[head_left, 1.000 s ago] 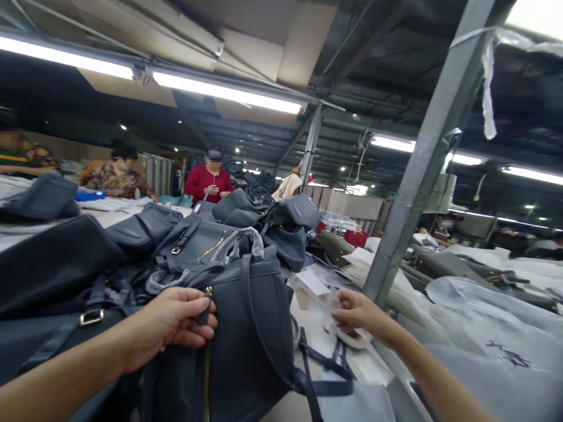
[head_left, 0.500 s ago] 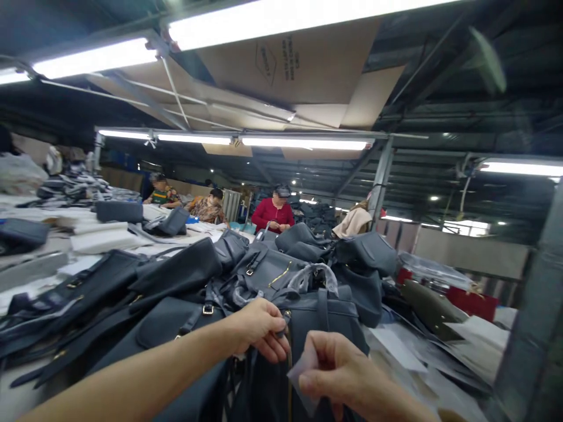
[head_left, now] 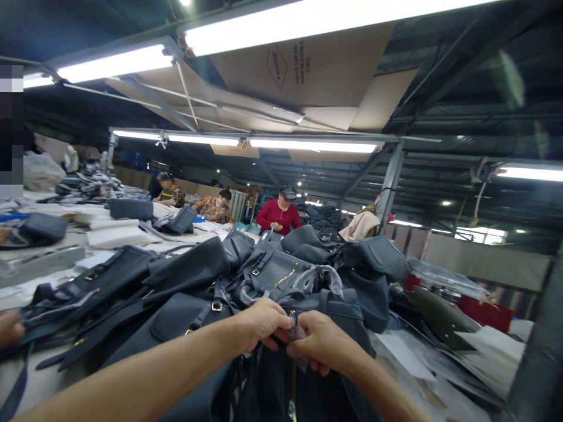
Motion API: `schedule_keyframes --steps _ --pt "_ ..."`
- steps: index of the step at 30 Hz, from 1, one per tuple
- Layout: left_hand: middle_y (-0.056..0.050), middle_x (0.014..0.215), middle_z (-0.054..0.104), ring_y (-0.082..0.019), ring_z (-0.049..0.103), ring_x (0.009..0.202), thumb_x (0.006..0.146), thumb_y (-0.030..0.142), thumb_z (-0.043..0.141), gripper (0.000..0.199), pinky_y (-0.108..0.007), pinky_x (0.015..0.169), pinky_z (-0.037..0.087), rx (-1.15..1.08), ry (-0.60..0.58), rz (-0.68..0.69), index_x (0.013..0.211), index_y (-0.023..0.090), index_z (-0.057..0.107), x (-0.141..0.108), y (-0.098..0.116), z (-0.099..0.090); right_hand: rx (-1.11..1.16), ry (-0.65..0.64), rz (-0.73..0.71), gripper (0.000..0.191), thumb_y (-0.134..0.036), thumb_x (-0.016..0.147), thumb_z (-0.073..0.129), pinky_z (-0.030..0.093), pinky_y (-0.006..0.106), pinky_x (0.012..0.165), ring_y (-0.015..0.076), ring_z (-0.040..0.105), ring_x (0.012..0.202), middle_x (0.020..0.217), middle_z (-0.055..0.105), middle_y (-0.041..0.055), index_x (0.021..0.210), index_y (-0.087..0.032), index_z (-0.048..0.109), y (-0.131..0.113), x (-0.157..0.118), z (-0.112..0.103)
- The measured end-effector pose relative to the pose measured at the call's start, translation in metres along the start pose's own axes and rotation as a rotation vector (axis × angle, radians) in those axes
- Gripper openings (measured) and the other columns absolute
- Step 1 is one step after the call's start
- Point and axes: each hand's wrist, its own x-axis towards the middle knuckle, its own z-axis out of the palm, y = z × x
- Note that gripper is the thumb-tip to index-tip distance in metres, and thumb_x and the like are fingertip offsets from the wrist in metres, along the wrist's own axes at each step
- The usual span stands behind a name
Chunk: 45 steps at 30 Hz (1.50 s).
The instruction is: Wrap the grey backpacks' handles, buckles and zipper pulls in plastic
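Over a dark navy leather bag (head_left: 338, 316), my two hands meet at the upper end of its gold zipper (head_left: 293, 375). My left hand (head_left: 266, 325) is closed in a pinch on a small zipper pull, mostly covered by the fingers. Pressed close from the right, my right hand (head_left: 323, 343) pinches a small piece of clear plastic film (head_left: 301, 334) against that spot. Lower on the zipper, another pull (head_left: 292, 410) appears wrapped in clear plastic. The bag's handle (head_left: 316, 275) behind my hands is also wrapped in clear plastic.
More navy bags (head_left: 189, 264) are heaped ahead and to the left. At the right lie white sheets (head_left: 407, 354), an olive piece (head_left: 444, 313) and a metal post (head_left: 536, 340). Another person's hand (head_left: 11, 328) shows at the left edge. Across the table, a person in red (head_left: 279, 215) works.
My right hand has moved up and left with the plastic film, and now meets my left hand at the zipper. Another person's hand has come into view at the left edge.
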Motion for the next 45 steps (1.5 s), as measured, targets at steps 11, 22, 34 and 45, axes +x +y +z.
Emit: schedule_keyframes --steps 11,22,34,45 --pt "0.003 0.049 0.053 -0.010 0.048 0.046 0.061 0.018 0.066 0.014 -0.022 0.045 0.036 -0.010 0.167 0.089 0.053 0.016 0.055 0.004 -0.013 0.007 0.390 0.113 -0.070 0.026 -0.024 0.057 0.064 0.035 0.015 0.038 0.0100 0.053 0.045 0.049 0.054 -0.0088 0.079 -0.021 0.051 0.022 -0.001 -0.002" --pt "0.006 0.042 0.047 -0.007 0.038 0.039 0.061 0.010 0.066 0.020 -0.021 0.043 0.026 -0.095 0.281 0.062 0.050 0.016 0.051 0.004 -0.010 0.011 0.593 0.373 -0.140 0.039 -0.041 0.064 0.072 0.048 0.023 0.043 0.0144 0.060 0.047 0.051 0.056 -0.0096 0.087 -0.024 0.046 0.030 0.011 0.037" --pt "0.004 0.044 0.051 -0.010 0.047 0.042 0.059 0.006 0.065 0.019 -0.020 0.040 0.032 -0.142 0.351 0.074 0.052 0.017 0.050 0.016 -0.021 0.007 0.857 0.342 -0.126 0.049 -0.040 0.063 0.071 0.058 0.030 0.066 0.0200 0.072 0.069 0.072 0.073 0.0013 0.100 -0.020 0.046 0.021 0.006 0.033" --pt "0.006 0.038 0.048 -0.009 0.047 0.038 0.060 0.001 0.061 0.022 -0.019 0.041 0.038 -0.195 0.316 0.132 0.053 0.018 0.047 0.015 -0.024 0.006 0.817 0.406 -0.033 0.056 -0.053 0.064 0.068 0.050 0.025 0.040 0.0161 0.063 0.044 0.059 0.067 -0.0018 0.101 -0.018 0.047 0.011 0.022 0.035"
